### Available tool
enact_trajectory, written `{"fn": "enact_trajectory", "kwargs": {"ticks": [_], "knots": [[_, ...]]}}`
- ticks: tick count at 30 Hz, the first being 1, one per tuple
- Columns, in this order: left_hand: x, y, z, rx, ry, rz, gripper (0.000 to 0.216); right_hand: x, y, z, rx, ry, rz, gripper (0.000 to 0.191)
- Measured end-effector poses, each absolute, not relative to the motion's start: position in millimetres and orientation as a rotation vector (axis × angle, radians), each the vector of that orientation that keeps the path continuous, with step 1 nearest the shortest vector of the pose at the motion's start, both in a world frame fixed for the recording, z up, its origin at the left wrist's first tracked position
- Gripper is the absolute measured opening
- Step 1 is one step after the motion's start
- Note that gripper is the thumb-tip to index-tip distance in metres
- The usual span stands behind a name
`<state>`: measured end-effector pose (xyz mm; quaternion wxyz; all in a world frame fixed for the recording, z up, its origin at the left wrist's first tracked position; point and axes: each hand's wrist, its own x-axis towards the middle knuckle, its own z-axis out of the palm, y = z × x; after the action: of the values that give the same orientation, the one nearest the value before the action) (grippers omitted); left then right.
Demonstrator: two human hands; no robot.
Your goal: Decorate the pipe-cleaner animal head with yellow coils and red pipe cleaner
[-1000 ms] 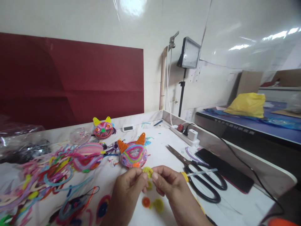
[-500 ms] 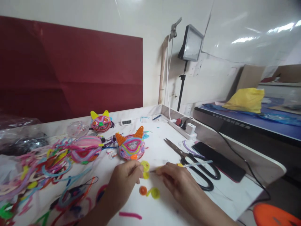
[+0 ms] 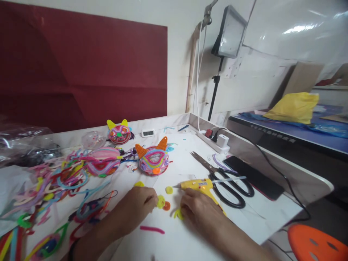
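My left hand [image 3: 138,203] is closed, with its fingertips at a small yellow pipe-cleaner coil [image 3: 161,202]. An orange coil [image 3: 166,206] lies right beside that one. Curled downward, my right hand [image 3: 197,208] has its fingers on another yellow coil with a loose tail [image 3: 178,214], which it partly covers. Just behind the right hand a yellow glue gun [image 3: 199,184] lies on its side, nozzle to the left and a clear glue stick in its back. A flat yellow disc [image 3: 169,190] rests on the white sheet between the hands.
Orange-eared [image 3: 153,159] and yellow-eared [image 3: 119,133] pipe-cleaner masks stand behind. Loose pipe cleaners [image 3: 67,177] crowd the left. Black-handled scissors [image 3: 228,190], a phone [image 3: 252,177] and a power strip [image 3: 213,141] lie right. A pink pipe-cleaner piece [image 3: 152,229] is in front.
My right hand has come off the glue gun, which now lies in plain view, and has moved down to the tailed yellow coil. My left hand has lowered with its coil. The view has tilted down.
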<state>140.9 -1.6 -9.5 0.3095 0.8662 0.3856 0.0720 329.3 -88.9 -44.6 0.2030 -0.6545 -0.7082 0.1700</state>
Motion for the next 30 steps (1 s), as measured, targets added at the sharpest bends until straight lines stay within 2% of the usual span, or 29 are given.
{"fn": "enact_trajectory", "kwargs": {"ticks": [6,11,16,24,30], "knots": [[139,-6,-13,2.407,1.161,0.252,0.018,335,-92,-44,-1.665,-1.634,0.709,0.012],[155,-23,-8,2.117,1.104,0.509,0.027,329,-87,-41,-1.505,-1.339,0.923,0.029],[165,-37,-20,1.878,1.044,0.597,0.020,318,-89,-35,-1.280,-0.974,1.223,0.032],[171,-40,-10,2.044,1.066,0.655,0.019,322,-94,-30,-1.211,-1.123,0.999,0.032],[178,-38,-21,1.727,1.045,0.607,0.024,323,-94,-28,-1.171,-1.027,1.037,0.041]]}}
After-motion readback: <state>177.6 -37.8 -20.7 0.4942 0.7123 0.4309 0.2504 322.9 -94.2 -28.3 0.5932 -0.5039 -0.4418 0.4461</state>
